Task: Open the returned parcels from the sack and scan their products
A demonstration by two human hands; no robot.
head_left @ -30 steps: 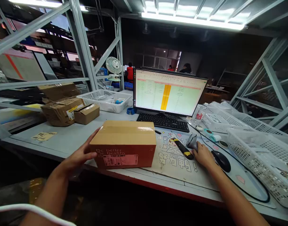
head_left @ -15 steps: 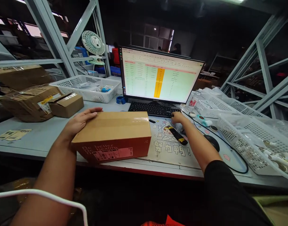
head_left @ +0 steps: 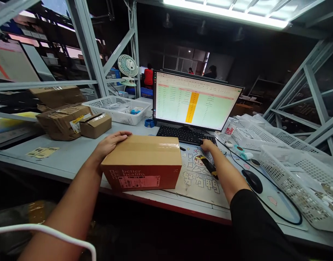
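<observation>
A brown and red cardboard box (head_left: 142, 154) with a pink shipping label (head_left: 139, 182) on its front rests on the desk near the edge. My left hand (head_left: 110, 145) is closed over its left rear corner, the thumb and forefinger lying along the top edge. At the right end of the black keyboard (head_left: 180, 136), my right hand (head_left: 208, 145) has its fingers on the keys, partly hidden, holding nothing. Behind the keyboard stands a monitor (head_left: 196, 99) showing a coloured spreadsheet. A black and yellow cutter (head_left: 207, 165) lies on the printed desk mat, partly covered by my right forearm.
Cardboard boxes (head_left: 95, 125) and a white basket (head_left: 114, 110) stand at the left rear, beside a blue tape roll (head_left: 149, 123). On the right are a black mouse (head_left: 252, 181), its cable, and white baskets (head_left: 299, 188) with small goods. Metal posts frame both sides.
My view has swung up and left, so the desk sits lower and further right. My left hand stays on the box, my right on the keyboard. The monitor's selected cell appears to have shifted.
</observation>
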